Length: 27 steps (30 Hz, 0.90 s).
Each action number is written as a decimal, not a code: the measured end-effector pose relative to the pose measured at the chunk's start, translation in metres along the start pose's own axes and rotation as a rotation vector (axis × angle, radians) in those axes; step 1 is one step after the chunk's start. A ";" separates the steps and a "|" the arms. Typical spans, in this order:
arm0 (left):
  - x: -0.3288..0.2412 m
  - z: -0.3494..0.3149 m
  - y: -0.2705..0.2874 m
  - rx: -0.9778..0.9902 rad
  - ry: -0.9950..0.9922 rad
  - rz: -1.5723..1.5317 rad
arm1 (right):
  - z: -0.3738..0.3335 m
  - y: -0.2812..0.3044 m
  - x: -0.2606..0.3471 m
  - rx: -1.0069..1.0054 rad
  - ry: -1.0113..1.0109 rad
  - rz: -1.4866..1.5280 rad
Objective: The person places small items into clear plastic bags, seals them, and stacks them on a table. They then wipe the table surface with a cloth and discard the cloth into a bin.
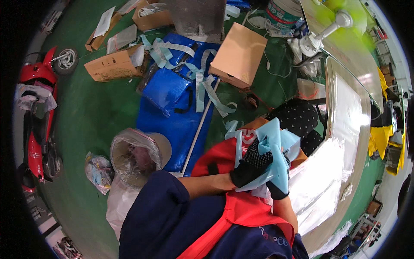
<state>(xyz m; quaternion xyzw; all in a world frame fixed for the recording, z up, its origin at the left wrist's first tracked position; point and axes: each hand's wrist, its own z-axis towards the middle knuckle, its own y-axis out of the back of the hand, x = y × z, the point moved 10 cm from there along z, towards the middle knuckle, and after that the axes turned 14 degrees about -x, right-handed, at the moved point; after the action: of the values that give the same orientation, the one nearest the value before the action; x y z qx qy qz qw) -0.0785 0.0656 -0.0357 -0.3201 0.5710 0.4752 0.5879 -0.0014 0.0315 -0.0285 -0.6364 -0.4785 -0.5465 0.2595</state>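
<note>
A bundle of crumpled, folded light-blue sheet material (279,151) is held up in front of my red apron (215,156). My left hand (254,162), in a black glove with pale dots, grips it from the left with fingers bent over the folds. On its lower right side is my right hand (277,190), also black-gloved; most of its fingers are hidden behind the blue sheet. White clear-edged plastic sheets (317,183) are stacked on the table just right of my hands.
A lined bin (166,149) stands left of my arm, beside a bag of scraps (99,172). A cardboard box (238,56), a blue sheet (148,125) with pale-blue strips and a long stick (200,125) lie ahead. A white fan (311,43) stands at the table (366,129). A red scooter (36,125) is far left.
</note>
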 end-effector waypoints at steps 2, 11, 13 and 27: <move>0.007 0.004 0.013 -0.070 0.084 -0.113 | 0.001 -0.002 0.024 0.107 0.102 -0.223; 0.017 -0.001 -0.008 0.226 0.391 -0.547 | -0.012 0.025 0.051 -0.134 0.492 -0.680; 0.020 -0.003 -0.012 0.224 0.384 -0.554 | -0.009 0.028 0.048 -0.093 0.255 -0.571; -0.018 0.063 0.087 -0.462 0.180 -0.613 | 0.008 -0.014 0.090 0.230 0.374 -0.254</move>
<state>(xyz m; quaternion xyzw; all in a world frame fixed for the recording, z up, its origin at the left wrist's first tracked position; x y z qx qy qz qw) -0.1336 0.1497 0.0054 -0.6401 0.3762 0.3638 0.5625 -0.0149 0.0735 0.0517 -0.4253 -0.5573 -0.6250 0.3433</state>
